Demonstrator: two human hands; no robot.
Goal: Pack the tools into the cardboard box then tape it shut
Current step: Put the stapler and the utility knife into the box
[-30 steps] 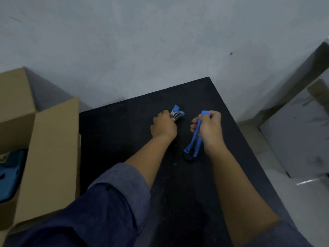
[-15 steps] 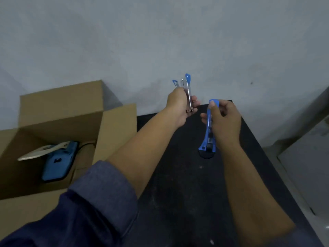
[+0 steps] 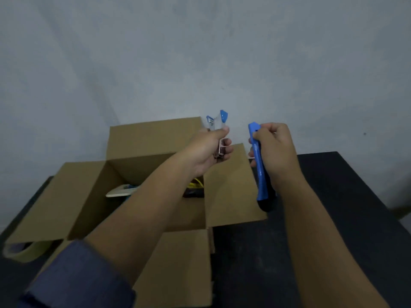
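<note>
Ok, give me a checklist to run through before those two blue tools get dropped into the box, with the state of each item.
1. Left hand grips the stapler: ok.
2. Right hand grips the blue cutter: ok.
3. Cardboard box has all flaps open: ok.
4. Stapler is over the box opening: ok. Cutter hangs over the right flap, not the opening: not ok.
5. Free room inside among the tools already packed: cannot tell, the left forearm hides much of the inside.
6. Tape roll is at hand for sealing, partly under the left flap: ok.
</note>
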